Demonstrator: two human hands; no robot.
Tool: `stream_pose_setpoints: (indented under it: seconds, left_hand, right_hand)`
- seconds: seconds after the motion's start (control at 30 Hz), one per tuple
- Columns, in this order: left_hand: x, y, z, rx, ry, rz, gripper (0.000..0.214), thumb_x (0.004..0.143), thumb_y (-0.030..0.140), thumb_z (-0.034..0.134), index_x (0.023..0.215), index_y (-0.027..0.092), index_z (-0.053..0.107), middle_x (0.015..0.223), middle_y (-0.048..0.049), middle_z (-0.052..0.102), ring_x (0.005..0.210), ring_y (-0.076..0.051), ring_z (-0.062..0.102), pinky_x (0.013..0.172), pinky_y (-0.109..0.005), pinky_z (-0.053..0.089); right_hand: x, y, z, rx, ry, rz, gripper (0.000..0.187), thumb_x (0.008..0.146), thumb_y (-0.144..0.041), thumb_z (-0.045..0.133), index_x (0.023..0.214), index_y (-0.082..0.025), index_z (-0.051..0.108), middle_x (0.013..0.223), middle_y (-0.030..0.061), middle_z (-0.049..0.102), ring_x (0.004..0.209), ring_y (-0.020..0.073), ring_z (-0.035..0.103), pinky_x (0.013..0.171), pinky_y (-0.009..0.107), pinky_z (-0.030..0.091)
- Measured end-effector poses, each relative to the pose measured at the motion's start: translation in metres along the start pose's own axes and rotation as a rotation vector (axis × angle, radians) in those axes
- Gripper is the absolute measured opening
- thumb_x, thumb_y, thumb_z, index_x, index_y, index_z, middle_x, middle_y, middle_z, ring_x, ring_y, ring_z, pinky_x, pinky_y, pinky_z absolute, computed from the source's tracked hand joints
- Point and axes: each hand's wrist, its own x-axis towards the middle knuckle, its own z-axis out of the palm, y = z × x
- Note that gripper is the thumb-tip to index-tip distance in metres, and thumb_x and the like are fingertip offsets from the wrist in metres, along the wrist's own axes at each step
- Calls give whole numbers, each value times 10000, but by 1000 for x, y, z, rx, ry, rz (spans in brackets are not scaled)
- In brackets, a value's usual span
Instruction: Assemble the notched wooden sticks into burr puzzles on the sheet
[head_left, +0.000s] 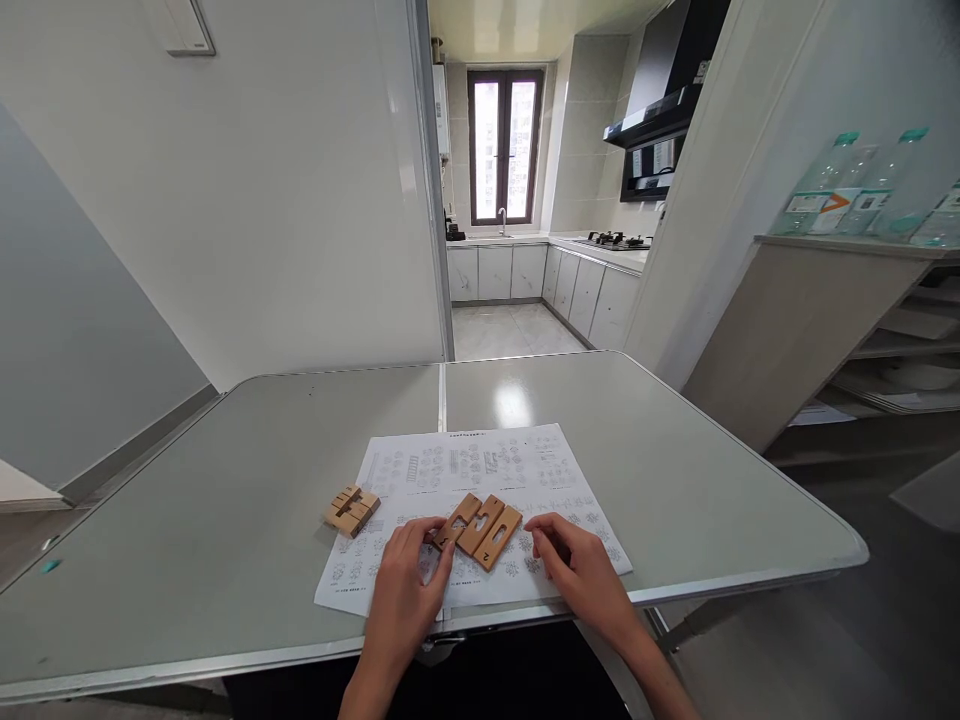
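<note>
Three flat wooden puzzle pieces lie side by side on a printed paper sheet [397, 480], each with a cut-out in its middle. The left wooden piece [466, 508] has its near end between the thumb and fingers of my left hand [409, 575]. Beside it are the middle wooden piece [491, 512] and the right wooden piece [508, 525], which is marked with a 2. Just right of these, my right hand [577, 570] rests over the sheet, fingers loosely bent, thumb a little apart, holding nothing visible. A cluster of interlocked wooden pieces [352, 510] sits at the sheet's left edge.
The pale folding table [225, 560] has a centre seam and a metal rim. A small teal bit [50, 566] lies at its far left. Plastic bottles [825, 185] stand on a shelf unit [817, 310] to the right. Beyond the table, a doorway opens onto a kitchen.
</note>
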Motion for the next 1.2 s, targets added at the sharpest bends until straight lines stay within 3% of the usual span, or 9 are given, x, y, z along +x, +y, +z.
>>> stream_pose_setpoints:
  seconds: [0.43, 0.67, 0.9, 1.2]
  left_hand:
    - [1, -5, 2, -19, 25, -28, 289, 1008, 426, 531, 1205, 252, 650, 1186, -88, 688, 1137, -299, 641, 955, -483, 561]
    - [4, -8, 6, 77, 81, -68, 394, 978, 526, 544, 1194, 222, 674, 1212, -110, 648, 1175, -331, 597, 976, -532, 545]
    - [5, -7, 6, 102, 90, -35, 369, 983, 518, 528, 1119, 227, 710, 1179, -117, 643, 1124, -331, 606, 926, -515, 559]
    - [4, -9, 6, 110, 77, -35, 356, 976, 497, 550, 1145, 225, 707, 1197, -109, 645, 1135, -322, 607, 942, -510, 557]
  right_hand:
    - [-1, -1, -1, 9, -6, -5, 390, 1020, -538, 468, 1053, -219, 690, 767, 15, 662, 625, 184, 577, 592, 287, 445]
    - [-2, -3, 0, 3, 5, -5, 431, 1017, -573, 456, 1029, -213, 693, 755, 19, 654, 623, 186, 576, 590, 291, 447]
    - [0, 1, 1, 6, 0, 5, 471, 1001, -617, 453, 1039, -214, 695, 759, 24, 660, 617, 189, 573, 585, 295, 451]
    - [-1, -2, -1, 4, 4, -6, 398, 1021, -543, 470, 1035, -216, 696, 761, 20, 667, 623, 185, 580, 592, 290, 451]
